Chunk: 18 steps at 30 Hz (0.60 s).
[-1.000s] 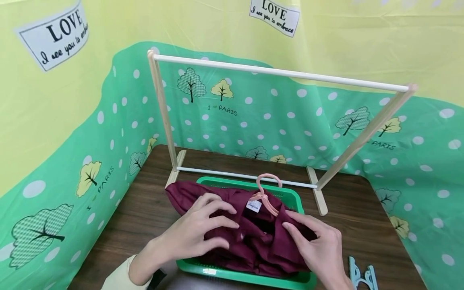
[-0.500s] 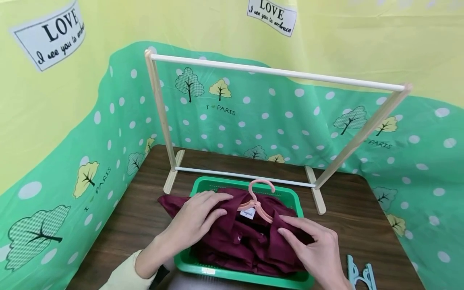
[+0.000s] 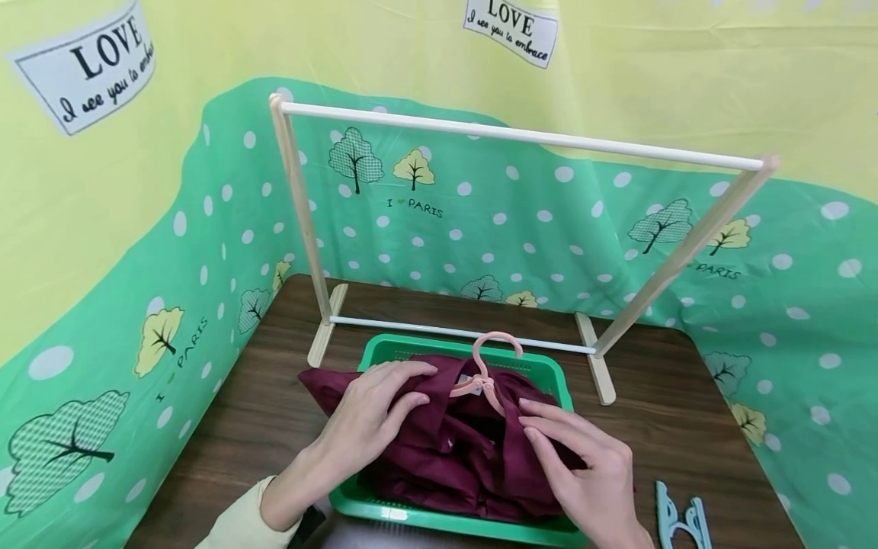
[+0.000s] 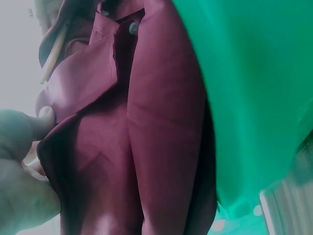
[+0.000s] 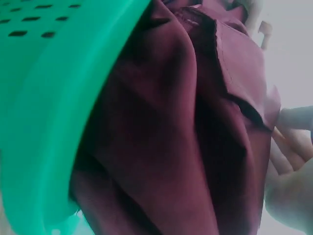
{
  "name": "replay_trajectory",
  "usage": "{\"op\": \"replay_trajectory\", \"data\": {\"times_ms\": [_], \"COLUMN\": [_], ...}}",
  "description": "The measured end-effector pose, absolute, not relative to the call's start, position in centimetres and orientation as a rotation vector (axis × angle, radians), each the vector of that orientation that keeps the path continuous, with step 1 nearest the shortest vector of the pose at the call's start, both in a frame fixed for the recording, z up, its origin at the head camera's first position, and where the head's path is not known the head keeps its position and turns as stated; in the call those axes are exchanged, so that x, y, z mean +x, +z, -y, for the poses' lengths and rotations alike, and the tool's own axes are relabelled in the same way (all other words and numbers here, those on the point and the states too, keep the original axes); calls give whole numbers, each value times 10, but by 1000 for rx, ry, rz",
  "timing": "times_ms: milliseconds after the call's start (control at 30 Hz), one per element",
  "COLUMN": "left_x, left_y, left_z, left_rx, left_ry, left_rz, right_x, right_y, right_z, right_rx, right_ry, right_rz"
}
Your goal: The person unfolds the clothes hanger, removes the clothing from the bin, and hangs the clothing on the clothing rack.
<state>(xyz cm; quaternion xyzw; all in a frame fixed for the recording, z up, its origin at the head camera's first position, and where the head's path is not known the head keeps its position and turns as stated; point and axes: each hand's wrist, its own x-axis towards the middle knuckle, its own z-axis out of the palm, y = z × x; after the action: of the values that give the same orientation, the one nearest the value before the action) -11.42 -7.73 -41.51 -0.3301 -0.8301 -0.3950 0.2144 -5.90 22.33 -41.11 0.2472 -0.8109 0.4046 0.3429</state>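
A: Entry one: what do you have under your hands?
B: One maroon button-up shirt (image 3: 473,476), collared, lying crumpled in a green plastic basket (image 3: 353,501), with one fold reaching past the rim on your left.

A: Handling?
B: Judged light, soft and limp; hard to damage, though the cloth may slide on smooth plastic. Your best hold is probably the collar edge on either side of the neck opening, likely firmer than the loose body below.

A: Entry two?
B: One pink plastic hanger (image 3: 485,383), set in that opening, hook standing up above the collar. Judged light and stiff; you could steady it at the hook's base. Its arm ends are hidden by cloth.

A: Position of your hands?
B: Left hand (image 3: 373,404): pinching the collar's left side between thumb and fingers. Right hand (image 3: 591,461): pinching the right side, fingertips just beside the hanger's arm. Shirt front and hanger lie between the two.

A: Surroundings?
B: One wood-and-white clothes rack (image 3: 521,135) behind the basket; one light-blue hanger (image 3: 663,509) on the dark wooden table (image 3: 236,427), to the right of your right hand.
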Motion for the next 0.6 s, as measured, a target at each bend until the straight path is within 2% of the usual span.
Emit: {"op": "replay_trajectory", "data": {"times_ms": [167,333,600], "left_x": [-114,-113,-112], "left_y": [-415,-413,-414], "left_z": [77,76,75], "left_rx": [-931,-966,-1000], "left_ry": [-1103,-1120,-1113], "left_rz": [2310,2304,2302], "right_x": [-56,-55,-56], "right_y": [-403,-397,-401], "right_z": [-226,-228,-226], "right_rx": [547,447,434], "right_ry": [1176,1091,1054], "right_rz": [2195,2360,2445]}}
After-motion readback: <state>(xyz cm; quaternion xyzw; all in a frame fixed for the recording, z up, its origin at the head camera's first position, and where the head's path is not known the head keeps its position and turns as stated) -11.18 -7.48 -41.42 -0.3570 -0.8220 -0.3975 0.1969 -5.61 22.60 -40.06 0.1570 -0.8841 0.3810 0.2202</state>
